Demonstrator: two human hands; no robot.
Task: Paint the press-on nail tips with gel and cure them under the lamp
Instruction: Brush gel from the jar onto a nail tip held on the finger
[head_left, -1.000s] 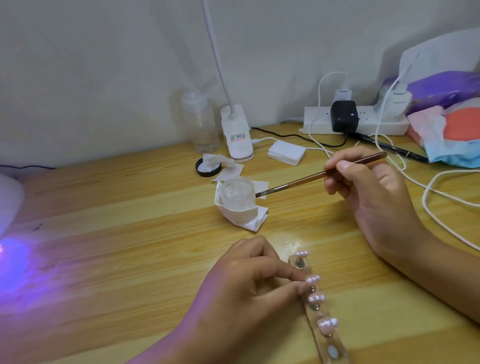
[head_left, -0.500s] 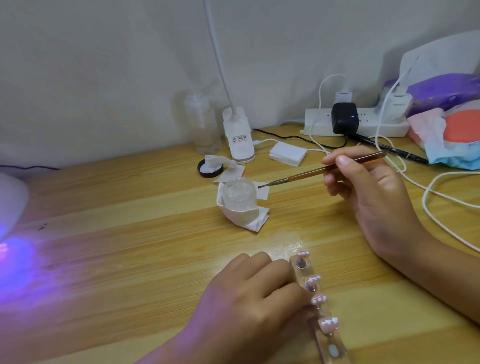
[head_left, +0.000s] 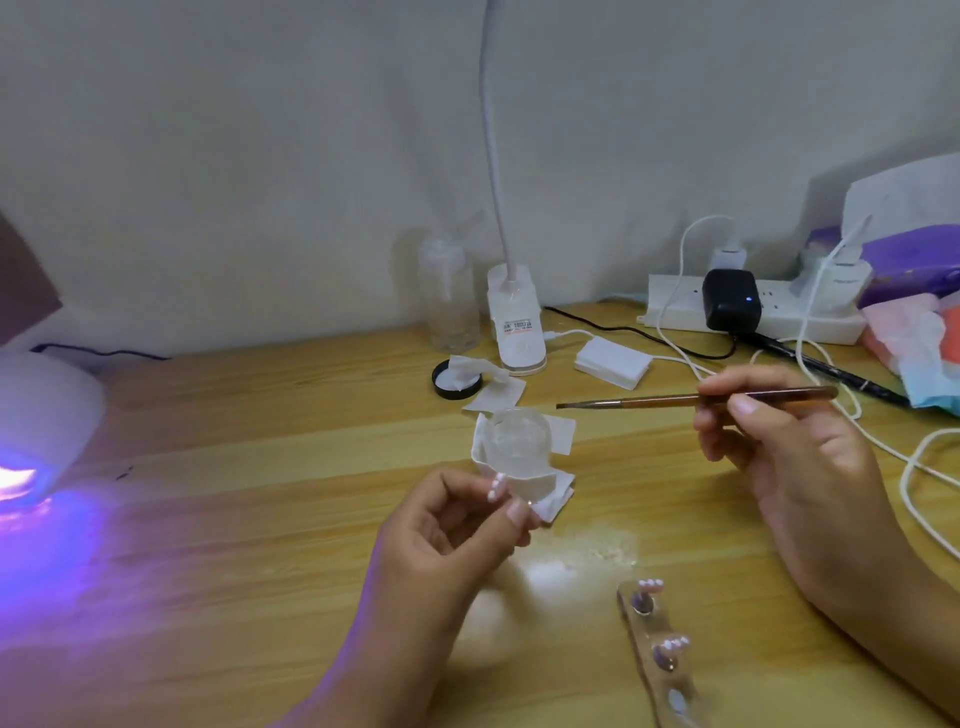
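**A:** How many nail tips can you count?

**B:** Three. One pale pink press-on nail tip (head_left: 495, 488) is pinched between the thumb and curled fingertips of the left hand (head_left: 457, 535), raised above the light wooden desk (head_left: 260, 493). Two more tips (head_left: 651, 585) sit on the clear acrylic holder strip (head_left: 655, 670), which lies on the desk to the right of that hand, near the right forearm.

**A:** And the right hand?

**B:** The right hand (head_left: 779, 457) grips one thin brown-handled brush (head_left: 675, 400), fingers curled round the handle. The bristles point left, well apart from the pinched tip.

**A:** Any containers?

**B:** One small clear glass cup (head_left: 514, 441) wrapped in white paper (head_left: 540, 486), just behind the pinched tip; I cannot tell what is in it. Farther back are one clear plastic bottle (head_left: 449, 306) and one round black lid (head_left: 441, 384) with a white wipe on it. One white curing lamp (head_left: 47, 410) glows purple at far left.
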